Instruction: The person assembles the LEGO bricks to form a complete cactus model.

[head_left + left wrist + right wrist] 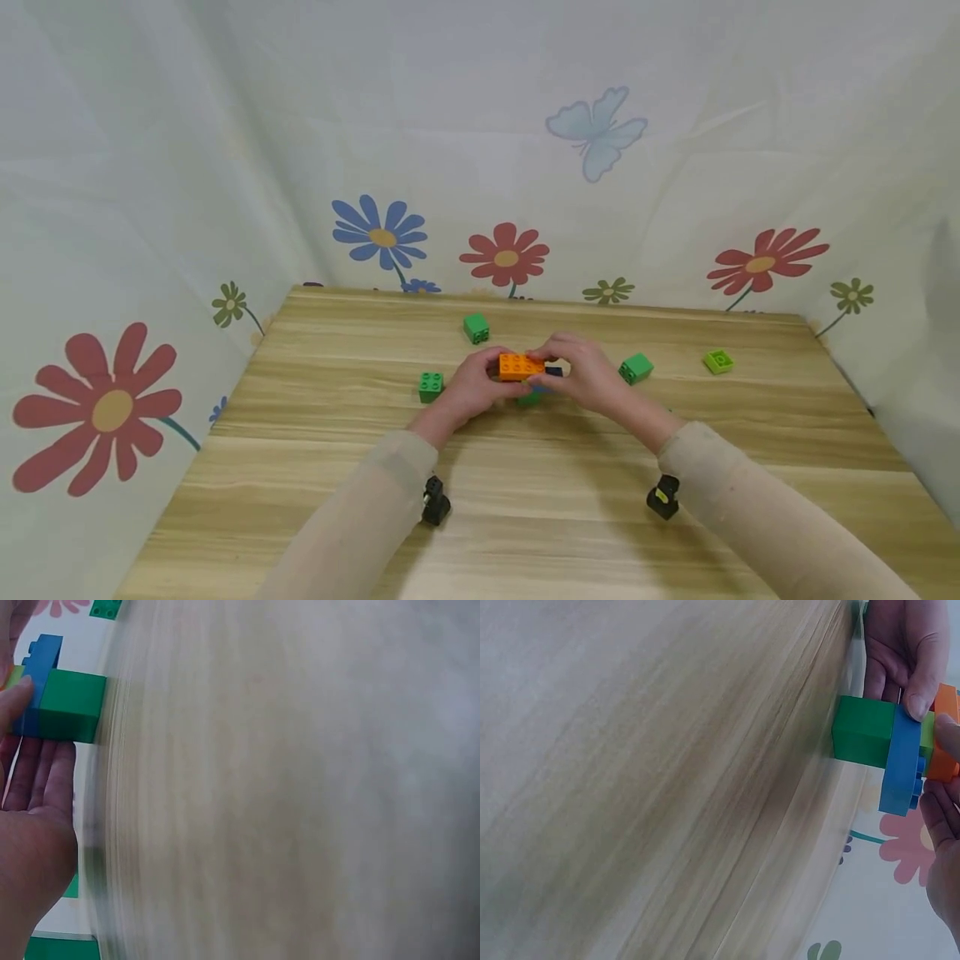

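Observation:
Between both hands is a stack of toy building bricks: a green block (862, 729) at the bottom, a longer blue brick (901, 765) across it, a light green brick (928, 733) above and an orange brick (519, 367) on top. My left hand (474, 387) holds the stack from the left, its thumb against the blue brick in both wrist views. From the right, my right hand (588, 375) pinches the upper part around the orange brick, with thumb and fingers on opposite sides. Fingers partly cover the light green brick.
Loose on the wooden table (525, 517) lie a green block (431, 387) left of the hands, another green block (476, 327) behind, a third green block (637, 367) to the right and a light green brick (718, 361) farther right. A flowered cloth (465, 150) hangs behind.

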`<state>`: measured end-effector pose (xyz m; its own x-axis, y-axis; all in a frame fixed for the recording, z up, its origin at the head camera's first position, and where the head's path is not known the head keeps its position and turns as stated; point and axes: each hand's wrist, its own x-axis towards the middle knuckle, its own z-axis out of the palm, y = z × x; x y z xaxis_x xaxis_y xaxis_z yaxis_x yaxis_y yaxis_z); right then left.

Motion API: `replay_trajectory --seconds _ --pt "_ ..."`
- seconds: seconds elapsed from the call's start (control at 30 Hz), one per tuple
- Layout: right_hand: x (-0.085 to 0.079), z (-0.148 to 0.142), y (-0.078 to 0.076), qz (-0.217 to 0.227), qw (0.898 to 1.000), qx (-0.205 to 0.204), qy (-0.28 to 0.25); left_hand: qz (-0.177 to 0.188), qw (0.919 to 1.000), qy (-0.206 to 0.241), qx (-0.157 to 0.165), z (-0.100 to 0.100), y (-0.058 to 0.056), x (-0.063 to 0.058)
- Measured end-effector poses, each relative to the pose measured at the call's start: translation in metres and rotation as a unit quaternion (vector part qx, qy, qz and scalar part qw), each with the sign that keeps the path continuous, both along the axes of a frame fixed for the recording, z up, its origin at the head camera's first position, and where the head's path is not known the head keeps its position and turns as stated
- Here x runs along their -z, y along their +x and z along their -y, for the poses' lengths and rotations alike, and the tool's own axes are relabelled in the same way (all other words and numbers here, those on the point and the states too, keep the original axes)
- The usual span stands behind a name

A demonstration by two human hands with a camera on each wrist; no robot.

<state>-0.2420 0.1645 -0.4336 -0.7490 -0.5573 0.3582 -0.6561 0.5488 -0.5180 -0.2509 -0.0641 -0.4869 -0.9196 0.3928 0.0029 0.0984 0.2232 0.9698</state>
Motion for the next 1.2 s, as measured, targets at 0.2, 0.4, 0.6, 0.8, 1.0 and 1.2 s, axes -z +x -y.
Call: replay_trajectory --seconds 0.2,0.4,0.6,0.8,1.0,1.2 --pt "-0.001 0.001 0.001 -0.003 1.0 0.002 -0.003 -0.009 0.9999 -0.009 0.003 0.001 0.0 0.0" --pt "0.001 0.0 0.002 -0.006 1.0 0.003 0.0 -0.01 0.9997 -0.021 -0.001 0.001 0.001 -0.002" --pt "-0.001 0.0 0.003 0.0 1.0 0.0 0.005 -0.017 0.9992 -0.036 0.004 0.004 0.003 -0.005" --pt "-0.001 0.0 0.003 -0.002 1.0 0.006 0.008 -0.036 0.9939 -0.102 0.019 0.016 0.005 -0.015" --pt "0.0 0.001 0.002 0.001 1.0 0.012 0.01 -0.048 0.9897 -0.13 0.036 0.031 0.005 -0.03" --pt "0.001 0.002 0.003 0.01 1.0 0.009 -0.001 -0.054 0.9871 -0.14 0.055 0.046 0.001 -0.047"
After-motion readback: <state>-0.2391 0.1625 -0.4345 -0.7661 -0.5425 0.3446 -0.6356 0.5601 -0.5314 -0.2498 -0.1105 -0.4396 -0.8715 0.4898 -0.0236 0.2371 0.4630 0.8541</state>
